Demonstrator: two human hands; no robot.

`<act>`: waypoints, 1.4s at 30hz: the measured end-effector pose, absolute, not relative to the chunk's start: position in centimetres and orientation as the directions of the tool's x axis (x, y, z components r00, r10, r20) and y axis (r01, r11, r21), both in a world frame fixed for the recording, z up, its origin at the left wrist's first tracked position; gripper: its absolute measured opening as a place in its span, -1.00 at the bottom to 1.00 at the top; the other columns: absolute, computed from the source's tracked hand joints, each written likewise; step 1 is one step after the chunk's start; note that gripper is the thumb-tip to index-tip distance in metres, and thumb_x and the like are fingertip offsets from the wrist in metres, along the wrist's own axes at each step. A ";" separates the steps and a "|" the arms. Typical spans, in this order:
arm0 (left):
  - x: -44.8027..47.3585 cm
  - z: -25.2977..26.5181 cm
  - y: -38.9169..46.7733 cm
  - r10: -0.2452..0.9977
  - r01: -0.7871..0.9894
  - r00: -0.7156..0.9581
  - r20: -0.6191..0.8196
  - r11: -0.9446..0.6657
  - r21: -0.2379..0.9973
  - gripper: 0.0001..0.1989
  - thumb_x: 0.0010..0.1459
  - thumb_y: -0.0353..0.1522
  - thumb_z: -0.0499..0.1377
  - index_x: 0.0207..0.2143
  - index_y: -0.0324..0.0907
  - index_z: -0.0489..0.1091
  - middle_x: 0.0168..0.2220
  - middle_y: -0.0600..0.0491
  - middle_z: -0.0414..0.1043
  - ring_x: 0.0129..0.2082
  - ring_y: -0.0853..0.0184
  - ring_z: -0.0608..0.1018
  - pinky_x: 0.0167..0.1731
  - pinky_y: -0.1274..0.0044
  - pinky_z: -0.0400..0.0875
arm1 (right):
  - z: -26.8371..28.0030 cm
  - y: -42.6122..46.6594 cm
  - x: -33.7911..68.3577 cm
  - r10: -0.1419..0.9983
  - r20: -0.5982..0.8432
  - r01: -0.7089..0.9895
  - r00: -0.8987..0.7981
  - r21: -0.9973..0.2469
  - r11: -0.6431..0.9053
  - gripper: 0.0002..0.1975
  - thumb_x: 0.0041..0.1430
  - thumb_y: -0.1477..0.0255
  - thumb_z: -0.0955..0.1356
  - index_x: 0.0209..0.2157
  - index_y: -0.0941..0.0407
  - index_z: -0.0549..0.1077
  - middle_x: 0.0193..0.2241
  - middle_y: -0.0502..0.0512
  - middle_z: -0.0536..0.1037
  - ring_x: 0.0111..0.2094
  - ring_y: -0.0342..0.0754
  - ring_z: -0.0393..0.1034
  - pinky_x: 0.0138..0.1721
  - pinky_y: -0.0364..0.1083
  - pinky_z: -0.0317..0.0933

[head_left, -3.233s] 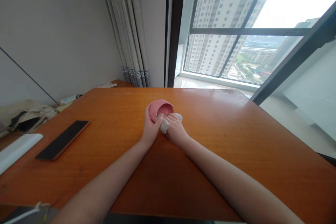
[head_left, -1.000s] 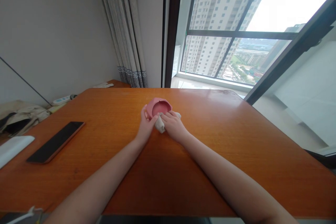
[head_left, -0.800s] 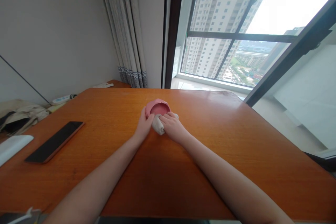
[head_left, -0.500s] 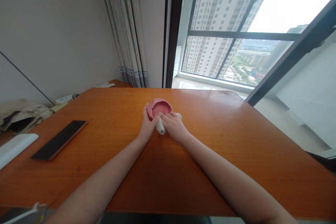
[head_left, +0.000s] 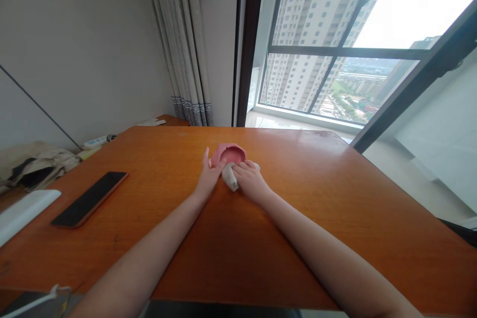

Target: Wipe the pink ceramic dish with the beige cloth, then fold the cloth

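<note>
A pink angular dish (head_left: 218, 154) with a round hollow is held tilted above the middle of the wooden table, its opening turned toward me. My left hand (head_left: 208, 175) grips its left side, thumb at the near rim and one finger raised off it; the other fingers are partly hidden. In my right hand (head_left: 251, 179) is a crumpled white cloth (head_left: 230, 177), pressed at the dish's near rim. Part of the cloth hangs below between the two hands, and a bit shows beyond my right knuckles.
A dark phone-like slab (head_left: 89, 199) lies at the left of the wooden table (head_left: 316, 174). Beside it sits a white object (head_left: 28, 211). Farther left are beige fabric (head_left: 40, 161) and a white power strip (head_left: 95, 142). A curtain and large window stand beyond.
A finger of my left hand has lifted away from the dish's side. The dish has turned slightly, and the cloth has shifted a little at its rim.
</note>
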State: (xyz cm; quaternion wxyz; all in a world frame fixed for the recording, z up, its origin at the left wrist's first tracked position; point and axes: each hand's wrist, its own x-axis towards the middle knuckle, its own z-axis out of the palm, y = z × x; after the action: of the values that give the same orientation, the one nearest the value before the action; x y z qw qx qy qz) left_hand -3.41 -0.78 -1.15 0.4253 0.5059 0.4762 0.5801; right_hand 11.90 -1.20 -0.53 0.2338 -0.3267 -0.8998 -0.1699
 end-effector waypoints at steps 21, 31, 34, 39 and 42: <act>-3.5 -1.5 -0.9 0.941 0.182 -0.170 0.291 -0.260 0.948 -0.57 0.00 -0.32 0.15 -0.05 -0.19 0.20 -0.07 -0.03 0.33 -0.05 0.26 0.41 0.03 0.42 0.21 | -0.6 -1.3 11.7 0.515 0.496 0.637 -0.699 0.103 0.764 -0.85 0.22 0.50 0.24 -0.27 0.16 0.44 -0.37 0.09 0.47 -0.32 -0.05 0.23 -0.16 -0.05 0.05; -5.4 -1.3 0.6 0.957 0.144 -0.131 0.259 -0.241 0.960 -0.74 0.02 -0.36 0.11 -0.18 -0.17 0.31 -0.17 0.02 0.37 -0.11 0.27 0.40 -0.02 0.45 0.22 | 0.4 -1.4 12.6 0.428 0.633 0.540 -0.645 -0.018 0.841 -0.82 0.23 0.50 0.22 -0.21 0.10 0.43 -0.28 0.07 0.53 -0.20 -0.08 0.34 0.02 -0.01 0.05; -5.6 -1.5 0.6 0.973 0.074 -0.162 0.167 -0.157 0.985 -0.74 0.03 -0.34 0.12 -0.18 -0.16 0.33 -0.17 0.02 0.38 -0.11 0.26 0.40 -0.03 0.44 0.25 | 0.3 -1.4 13.1 0.466 0.815 0.629 -0.345 -0.167 0.759 -0.68 0.20 0.49 0.23 -0.01 0.06 0.35 -0.11 0.11 0.50 -0.04 -0.02 0.32 0.09 0.04 0.04; -4.9 -1.4 -0.1 0.993 -0.101 -0.106 -0.042 0.031 0.994 -0.64 -0.01 -0.27 0.20 -0.12 -0.09 0.31 -0.15 0.02 0.38 -0.19 0.24 0.45 -0.23 0.41 0.40 | -0.2 -1.0 13.2 0.584 0.764 0.655 -0.273 -0.297 0.695 -0.42 0.11 0.52 0.23 0.20 0.03 0.14 0.15 0.09 0.29 0.21 0.06 0.07 0.23 0.13 -0.08; -4.3 -0.8 -0.5 0.985 -0.278 -0.063 -0.161 0.138 0.951 -0.59 -0.05 -0.22 0.24 -0.11 -0.07 0.30 -0.13 0.00 0.38 -0.24 0.24 0.48 -0.35 0.41 0.45 | -0.6 -0.9 12.7 0.649 0.662 0.584 -0.375 -0.376 0.720 -0.32 0.08 0.54 0.23 0.26 0.06 0.02 0.23 0.08 0.15 0.27 0.03 -0.07 0.23 0.07 -0.01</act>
State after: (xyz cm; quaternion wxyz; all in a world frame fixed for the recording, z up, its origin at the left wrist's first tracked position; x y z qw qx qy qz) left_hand -4.27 -0.54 -0.85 0.5788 0.3654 0.4838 0.5454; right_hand 12.74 -0.86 -0.61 0.4171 -0.3724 -0.8282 0.0392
